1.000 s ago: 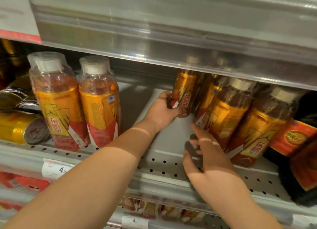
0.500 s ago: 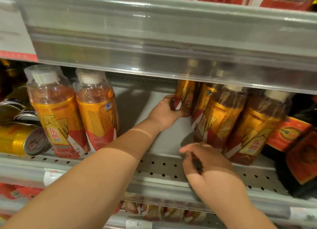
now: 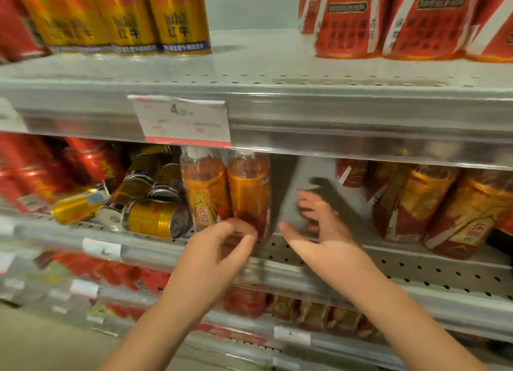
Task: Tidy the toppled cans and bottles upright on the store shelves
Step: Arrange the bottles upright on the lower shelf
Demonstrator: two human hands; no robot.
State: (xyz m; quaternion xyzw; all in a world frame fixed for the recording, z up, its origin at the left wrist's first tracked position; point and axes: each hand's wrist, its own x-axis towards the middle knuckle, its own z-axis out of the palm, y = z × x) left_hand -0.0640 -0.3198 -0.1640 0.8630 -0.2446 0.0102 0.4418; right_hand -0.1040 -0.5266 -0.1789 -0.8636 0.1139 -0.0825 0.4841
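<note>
Toppled gold cans (image 3: 155, 218) lie on the middle shelf (image 3: 416, 262) up and left of the left hand (image 3: 219, 248), long axes tilted, ends outward. That nearer hand curls loosely, grasping nothing. The right hand (image 3: 324, 232) is released, fingers spread.

Two orange-labelled bottles (image 3: 227, 193) upright mid-shelf, gold cans (image 3: 155, 218) toppled beside them — lying sideways
</note>
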